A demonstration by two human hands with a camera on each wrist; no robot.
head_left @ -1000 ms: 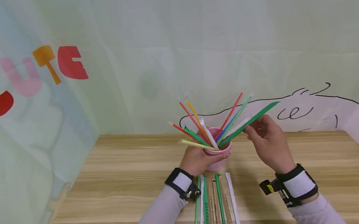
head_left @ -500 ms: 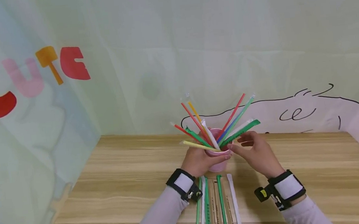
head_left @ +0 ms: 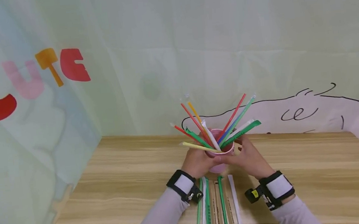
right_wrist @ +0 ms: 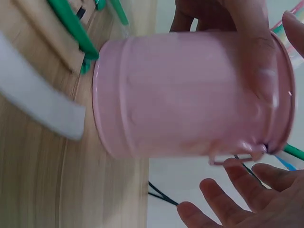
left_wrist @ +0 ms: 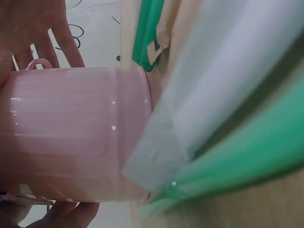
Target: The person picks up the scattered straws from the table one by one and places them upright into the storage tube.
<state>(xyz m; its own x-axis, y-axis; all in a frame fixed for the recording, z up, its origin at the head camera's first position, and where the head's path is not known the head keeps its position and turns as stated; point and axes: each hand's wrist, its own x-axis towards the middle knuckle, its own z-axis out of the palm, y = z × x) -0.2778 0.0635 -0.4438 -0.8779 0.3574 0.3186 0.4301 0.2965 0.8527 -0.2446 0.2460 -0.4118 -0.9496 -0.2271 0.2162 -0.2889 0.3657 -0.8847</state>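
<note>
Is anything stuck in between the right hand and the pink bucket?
A little: the left thumb lies across the front of the pink bucket, near its rim. It may block the thumb of the right hand. Nothing visible stands between that hand's other fingers and the bucket.

In the head view, both sleeved forearms (head_left: 159,217) reach forward and converge. The left hand (head_left: 197,161) is curled in a grip, thumb (right_wrist: 260,71) foremost; the right hand (head_left: 251,159) lies close beside it, fingers (right_wrist: 219,201) spread and loosely extended.
</note>
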